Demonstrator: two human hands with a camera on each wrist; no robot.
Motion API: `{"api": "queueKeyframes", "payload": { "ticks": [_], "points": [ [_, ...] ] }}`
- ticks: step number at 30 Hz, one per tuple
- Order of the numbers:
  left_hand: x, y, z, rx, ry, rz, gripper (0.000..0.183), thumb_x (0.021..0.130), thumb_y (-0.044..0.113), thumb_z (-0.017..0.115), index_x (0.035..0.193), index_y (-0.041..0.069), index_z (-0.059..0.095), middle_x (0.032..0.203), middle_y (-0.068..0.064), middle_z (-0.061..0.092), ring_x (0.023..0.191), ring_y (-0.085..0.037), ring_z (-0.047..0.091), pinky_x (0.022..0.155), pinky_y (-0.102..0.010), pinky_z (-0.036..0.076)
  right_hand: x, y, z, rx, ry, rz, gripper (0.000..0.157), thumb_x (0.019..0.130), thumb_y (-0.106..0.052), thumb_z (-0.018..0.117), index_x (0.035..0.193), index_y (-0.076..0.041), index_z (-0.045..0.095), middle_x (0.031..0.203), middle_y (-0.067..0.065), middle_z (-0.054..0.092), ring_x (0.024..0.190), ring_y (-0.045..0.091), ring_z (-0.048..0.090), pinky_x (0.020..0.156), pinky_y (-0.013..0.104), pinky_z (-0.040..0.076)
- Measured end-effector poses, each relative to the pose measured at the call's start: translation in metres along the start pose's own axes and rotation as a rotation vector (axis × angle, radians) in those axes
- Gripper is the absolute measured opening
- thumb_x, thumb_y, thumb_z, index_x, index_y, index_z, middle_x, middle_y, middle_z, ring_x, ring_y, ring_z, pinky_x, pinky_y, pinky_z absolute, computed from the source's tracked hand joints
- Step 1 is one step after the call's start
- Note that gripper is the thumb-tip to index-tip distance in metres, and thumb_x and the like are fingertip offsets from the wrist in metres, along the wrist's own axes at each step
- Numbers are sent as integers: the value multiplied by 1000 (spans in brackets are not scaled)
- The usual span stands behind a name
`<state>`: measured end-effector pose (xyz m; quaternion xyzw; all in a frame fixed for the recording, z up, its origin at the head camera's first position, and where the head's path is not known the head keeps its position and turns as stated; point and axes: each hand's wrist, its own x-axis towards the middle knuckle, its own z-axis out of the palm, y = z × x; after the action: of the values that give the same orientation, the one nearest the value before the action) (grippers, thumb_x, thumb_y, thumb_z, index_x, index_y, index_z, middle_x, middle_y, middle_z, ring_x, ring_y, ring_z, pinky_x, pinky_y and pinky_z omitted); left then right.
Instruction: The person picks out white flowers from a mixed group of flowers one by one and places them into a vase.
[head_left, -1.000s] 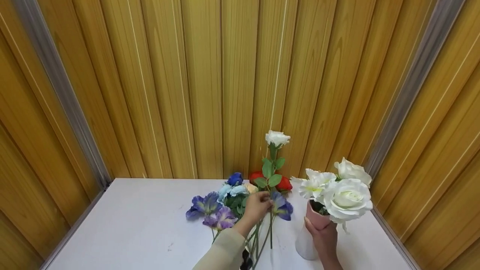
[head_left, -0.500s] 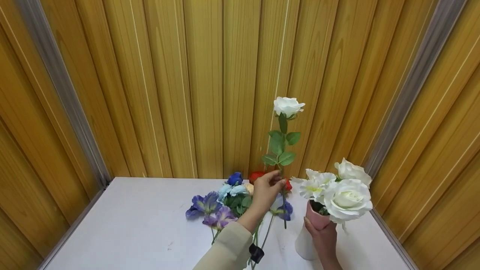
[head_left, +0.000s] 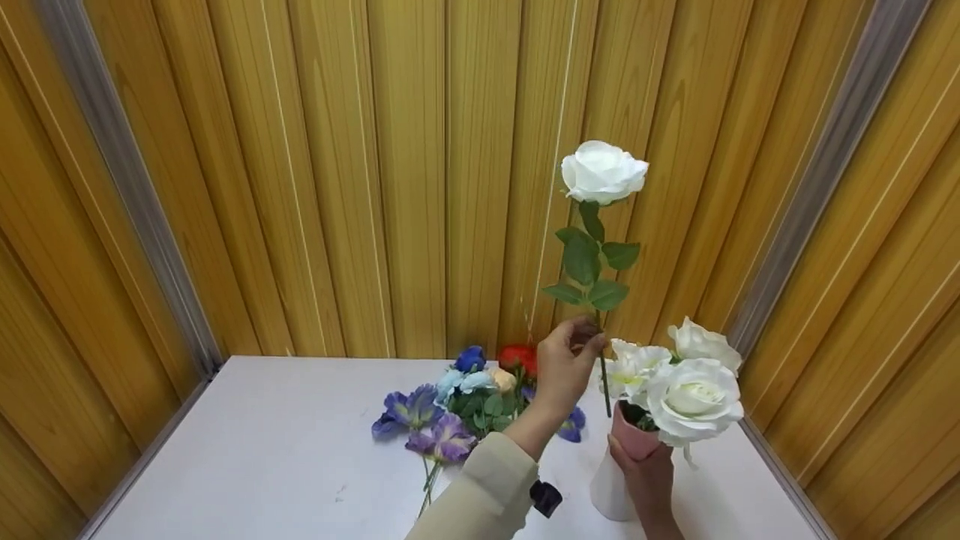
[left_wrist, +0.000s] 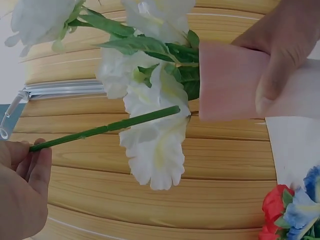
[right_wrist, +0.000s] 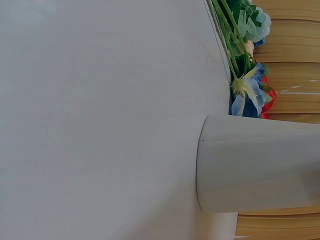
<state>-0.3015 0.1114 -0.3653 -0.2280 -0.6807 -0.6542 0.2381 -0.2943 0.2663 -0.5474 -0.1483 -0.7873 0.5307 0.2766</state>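
Note:
My left hand (head_left: 566, 367) pinches the green stem of a white rose (head_left: 604, 172) and holds it upright above the table. In the left wrist view the stem (left_wrist: 107, 128) runs from the fingertips, its cut end in front of a white ruffled flower (left_wrist: 155, 135) near the vase mouth. My right hand (head_left: 649, 480) grips a pink and white vase (head_left: 637, 439) round its upper part. White roses (head_left: 694, 401) and a white ruffled flower (head_left: 634, 371) stand in the vase. In the right wrist view the vase's white base (right_wrist: 250, 165) stands on the table; the right fingers are hidden.
On the white table (head_left: 285, 450) lie purple irises (head_left: 442, 435), a dark blue flower (head_left: 471, 358), light blue flowers (head_left: 461, 382) and red flowers (head_left: 519, 358). Wood-patterned walls (head_left: 405, 187) enclose the table at the back and sides.
My left hand has lifted the white rose up from among the lying flowers and moved it right, towards the vase. The right hand and the vase have stayed in place.

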Motion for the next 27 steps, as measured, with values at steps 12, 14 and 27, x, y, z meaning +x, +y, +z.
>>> {"api": "queueKeyframes", "payload": {
  "ticks": [12, 14, 27],
  "points": [
    [-13, -13, 23, -34, -6, 80, 14, 94, 3, 69, 107, 1, 63, 98, -17, 74, 91, -23, 75, 81, -18, 59, -4, 0, 1, -5, 40, -29, 80, 78, -14, 83, 140, 8, 38, 129, 32, 61, 115, 35, 59, 84, 9, 39],
    [-15, -16, 26, -50, -12, 72, 15, 93, 2, 70, 107, 1, 63, 98, -18, 74, 91, -26, 75, 81, -18, 59, -4, 1, 1, -9, 46, -28, 79, 77, -15, 83, 138, 8, 39, 127, 32, 63, 112, 35, 59, 83, 9, 39],
    [-29, -34, 34, 23, -67, 86, 10, 90, 1, 74, 97, -1, 67, 91, -16, 74, 85, -21, 74, 76, -14, 57, -1, 2, -2, -47, 25, -12, 77, 78, -18, 81, 136, 10, 39, 125, 34, 62, 112, 40, 61, 90, 36, 49]
  ]
}}
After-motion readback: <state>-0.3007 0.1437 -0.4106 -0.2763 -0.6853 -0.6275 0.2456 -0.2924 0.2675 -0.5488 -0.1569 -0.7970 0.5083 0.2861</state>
